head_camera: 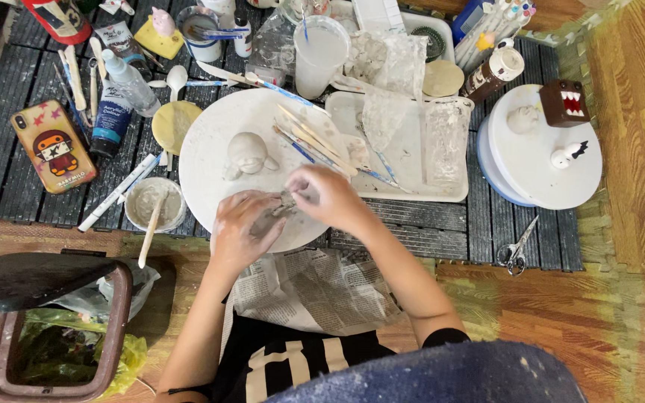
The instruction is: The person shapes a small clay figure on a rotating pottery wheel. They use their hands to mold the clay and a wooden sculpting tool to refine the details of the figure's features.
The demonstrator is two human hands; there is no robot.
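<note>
clay figure (246,154): matt, pale grey, smooth
round board (210,134): white, chalky, dusty
newspaper (315,287): crumpled paper
scissors (515,250): shiny metal
floor (636,149): glossy wood
</note>
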